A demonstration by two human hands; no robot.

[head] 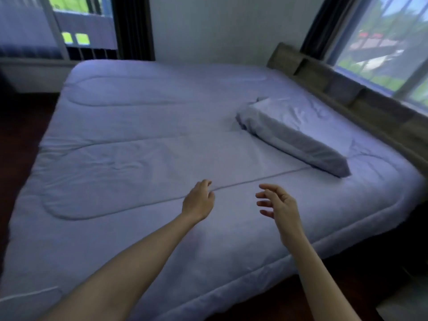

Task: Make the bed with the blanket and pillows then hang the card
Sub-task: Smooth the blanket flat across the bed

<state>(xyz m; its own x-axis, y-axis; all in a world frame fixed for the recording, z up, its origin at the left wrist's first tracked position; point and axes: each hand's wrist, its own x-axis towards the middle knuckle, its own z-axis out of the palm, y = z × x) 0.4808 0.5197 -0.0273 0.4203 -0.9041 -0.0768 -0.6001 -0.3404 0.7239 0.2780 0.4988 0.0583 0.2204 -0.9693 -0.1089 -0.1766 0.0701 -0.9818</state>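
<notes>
Hands: left hand (198, 201) is loosely curled, fingertips at or just above a stitched seam of the blanket, gripping nothing; right hand (279, 205) hovers beside it with fingers spread, empty.
Blanket: pale lilac quilted blanket (139, 126) lies spread flat across the wide bed, its near edge draping over the side; mild wrinkles left of the hands.
Pillow: one long white fabric-cased pillow (294, 133) lies aslant on the blanket, near the grey-brown wooden headboard (342, 89) but not squared to it.
Card: none in view.
Step in hand: judged to be smoothing the spread blanket, or reaching on toward the pillow.
Next move: likely straightening that pillow against the headboard and fetching any others, which calls for a far reach across the bed.
</notes>
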